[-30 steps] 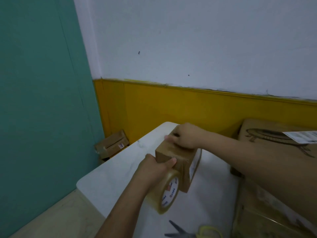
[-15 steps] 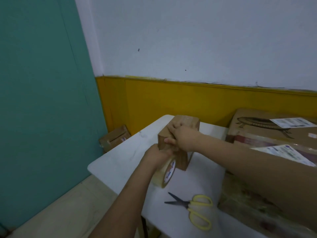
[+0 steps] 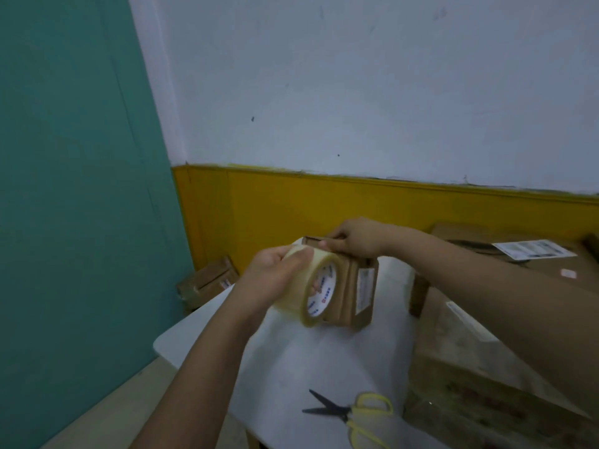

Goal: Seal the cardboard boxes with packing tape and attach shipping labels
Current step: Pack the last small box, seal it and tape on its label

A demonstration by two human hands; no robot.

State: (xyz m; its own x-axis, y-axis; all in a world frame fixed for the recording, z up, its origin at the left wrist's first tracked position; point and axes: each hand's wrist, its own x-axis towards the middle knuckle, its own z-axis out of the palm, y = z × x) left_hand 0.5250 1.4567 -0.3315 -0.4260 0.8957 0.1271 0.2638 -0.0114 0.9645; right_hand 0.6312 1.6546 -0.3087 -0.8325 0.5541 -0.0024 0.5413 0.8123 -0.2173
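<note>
A small brown cardboard box [image 3: 353, 296] stands on the white table [image 3: 317, 361], with a white label on its right side. My right hand [image 3: 353, 238] grips the box's top far edge. My left hand [image 3: 275, 277] holds a roll of clear packing tape [image 3: 316, 286] against the near left face of the box, thumb on the roll's top. The roll's white core with red and blue print faces me. Part of the box is hidden behind the roll.
Yellow-handled scissors [image 3: 353, 413] lie on the table near its front edge. Large cardboard boxes [image 3: 470, 367] with shipping labels [image 3: 531, 249] crowd the right side. Another taped box [image 3: 207, 280] sits on the floor by the teal wall and yellow wainscot.
My left hand has raised the tape roll from the box's lower side up to its top near edge. My right hand has shifted back on the box top. The camera has tilted.
</note>
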